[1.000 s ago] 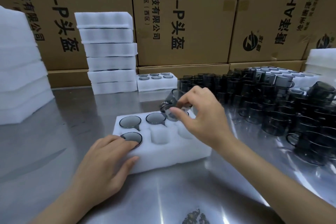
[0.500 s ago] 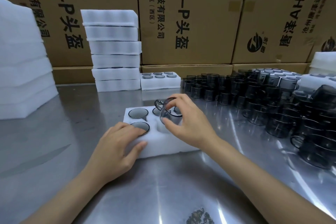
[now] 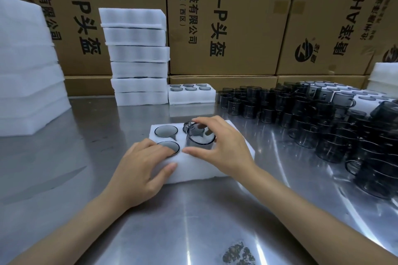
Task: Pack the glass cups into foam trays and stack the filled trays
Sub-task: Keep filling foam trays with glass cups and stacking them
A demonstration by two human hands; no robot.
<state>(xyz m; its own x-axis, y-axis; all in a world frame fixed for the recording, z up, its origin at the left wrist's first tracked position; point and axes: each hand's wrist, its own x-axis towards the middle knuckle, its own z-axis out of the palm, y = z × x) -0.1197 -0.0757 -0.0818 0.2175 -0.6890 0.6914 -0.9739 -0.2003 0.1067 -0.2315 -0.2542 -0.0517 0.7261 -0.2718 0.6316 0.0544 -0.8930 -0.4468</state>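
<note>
Head view: cup (image 3: 200, 139), judged light, slick and fragile, is pinched at its rim by right hand (image 3: 224, 148) over tray (image 3: 241, 157), which is pressed flat by left hand (image 3: 142, 170).

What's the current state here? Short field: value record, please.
surface: metal table
active tray: foam tray, near centre
seated cups: cup in far-left slot, cup in near-left slot, one more partly hidden behind the held cup
held cup: smoky glass cup, over the near-middle slot, not fully down
right hand: grips the held cup by its rim
left hand: rests flat on the tray, fingers over the near-left cup
finished stack: six trays, far left of centre
filled single tray: beside the stack
loose cups: right side
</note>
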